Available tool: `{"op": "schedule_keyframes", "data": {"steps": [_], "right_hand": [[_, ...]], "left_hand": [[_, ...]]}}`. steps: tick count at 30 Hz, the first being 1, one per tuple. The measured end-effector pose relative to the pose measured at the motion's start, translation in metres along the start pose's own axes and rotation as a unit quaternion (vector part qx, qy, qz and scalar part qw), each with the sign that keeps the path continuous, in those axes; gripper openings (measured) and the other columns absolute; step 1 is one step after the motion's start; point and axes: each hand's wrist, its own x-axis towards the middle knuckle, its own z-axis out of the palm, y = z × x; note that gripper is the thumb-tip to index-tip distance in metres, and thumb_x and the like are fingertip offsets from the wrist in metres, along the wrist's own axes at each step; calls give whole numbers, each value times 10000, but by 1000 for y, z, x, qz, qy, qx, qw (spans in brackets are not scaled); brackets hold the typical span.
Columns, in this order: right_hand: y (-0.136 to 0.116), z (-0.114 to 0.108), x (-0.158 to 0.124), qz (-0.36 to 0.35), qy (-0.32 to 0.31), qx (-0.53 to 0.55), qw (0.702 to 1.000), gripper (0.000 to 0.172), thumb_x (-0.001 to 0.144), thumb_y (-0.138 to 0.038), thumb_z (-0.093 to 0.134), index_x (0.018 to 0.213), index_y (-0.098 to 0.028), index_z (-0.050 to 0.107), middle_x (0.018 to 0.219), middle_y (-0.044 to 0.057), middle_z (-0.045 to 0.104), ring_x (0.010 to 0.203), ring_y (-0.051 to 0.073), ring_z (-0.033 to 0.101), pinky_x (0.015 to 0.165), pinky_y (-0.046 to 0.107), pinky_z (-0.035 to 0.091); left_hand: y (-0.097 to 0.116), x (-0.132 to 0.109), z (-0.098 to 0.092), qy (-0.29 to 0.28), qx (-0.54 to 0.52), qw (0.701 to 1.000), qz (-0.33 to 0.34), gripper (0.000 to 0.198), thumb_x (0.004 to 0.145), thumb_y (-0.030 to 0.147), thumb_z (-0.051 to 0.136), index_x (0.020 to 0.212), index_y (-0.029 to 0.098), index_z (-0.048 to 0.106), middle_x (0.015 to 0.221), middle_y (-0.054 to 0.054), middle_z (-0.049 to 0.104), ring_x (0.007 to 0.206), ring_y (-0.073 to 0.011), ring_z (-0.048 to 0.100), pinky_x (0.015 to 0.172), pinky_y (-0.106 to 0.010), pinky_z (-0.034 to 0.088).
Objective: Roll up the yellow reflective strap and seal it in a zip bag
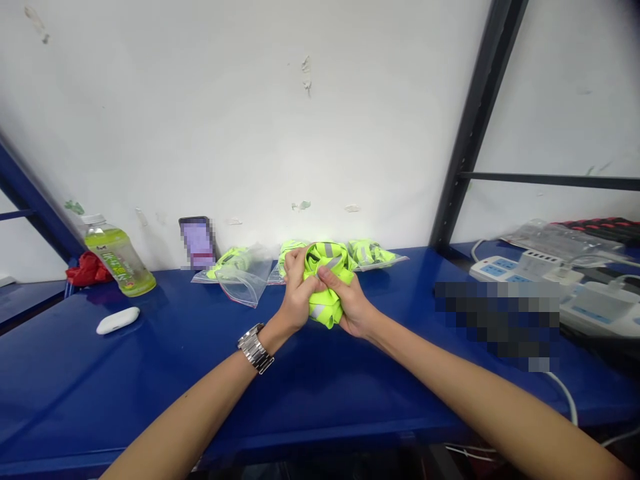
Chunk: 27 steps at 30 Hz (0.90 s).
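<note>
A bunched neon-yellow reflective vest (327, 267) with grey stripes is held up above the blue tabletop (200, 373). My left hand (299, 293) grips its left side, fingers curled, a metal watch (256, 348) on that wrist. From the right, my right hand (353, 300) clasps it, thumb pressed on the front. Behind my hands, against the wall, lie clear zip bags with similar neon fabric: one bag (371, 253) to the right, another (291, 252) partly hidden by my left hand. A third clear bag (245, 277) with neon fabric lies further left, its mouth loose.
On the left stand a tilted bottle of green drink (120, 260) and a red bundle (89, 270), with a white case (118, 321) in front. A phone (197, 241) leans on the wall. Power strips (525, 273) with white cables fill the right, beside a dark rack post (475, 127).
</note>
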Motion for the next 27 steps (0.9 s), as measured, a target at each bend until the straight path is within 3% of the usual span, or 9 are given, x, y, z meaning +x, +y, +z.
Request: {"op": "schedule_keyframes", "data": {"steps": [4, 8, 15, 22, 27], "right_hand": [[0, -2, 1, -4, 16, -6, 1000, 448, 713, -372, 762, 1095, -213, 590, 1095, 63, 689, 953, 248, 680, 811, 372, 573], [1, -4, 2, 0, 45, 0, 999, 420, 679, -364, 786, 1026, -194, 622, 1043, 74, 709, 947, 261, 683, 817, 387, 570], [10, 0, 3, -3, 118, 12, 993, 452, 635, -331, 823, 1026, -184, 650, 1080, 71, 709, 990, 245, 674, 855, 357, 559], [9, 7, -3, 21, 68, 25, 997, 480, 652, -308, 814, 1087, -197, 644, 1124, 64, 700, 1059, 244, 651, 928, 363, 530], [8, 6, -3, 33, 68, 27, 997, 470, 654, -286, 808, 1084, -189, 647, 1135, 73, 698, 1051, 242, 657, 972, 379, 502]], "left_hand": [[-5, -5, -1, -12, 73, 997, 37, 611, 727, 240, 430, 1338, 223, 423, 1273, -84, 470, 1189, -277, 402, 1043, -449, 289], [-10, -8, 2, -8, 129, 989, 65, 561, 866, 371, 389, 1399, 205, 334, 1363, -106, 435, 1243, -285, 365, 1058, -463, 231], [-25, -5, 8, 15, 154, 988, 23, 500, 1001, 414, 140, 1363, 196, 406, 1274, -113, 507, 1220, -238, 434, 1045, -435, 295], [-36, -7, 12, 27, 92, 995, 17, 493, 1007, 412, 136, 1386, 210, 379, 1324, -110, 481, 1268, -232, 420, 1086, -452, 314], [-34, -9, 14, 33, 135, 990, 8, 498, 1005, 407, 132, 1397, 206, 364, 1315, -117, 484, 1293, -250, 389, 1109, -495, 278]]}}
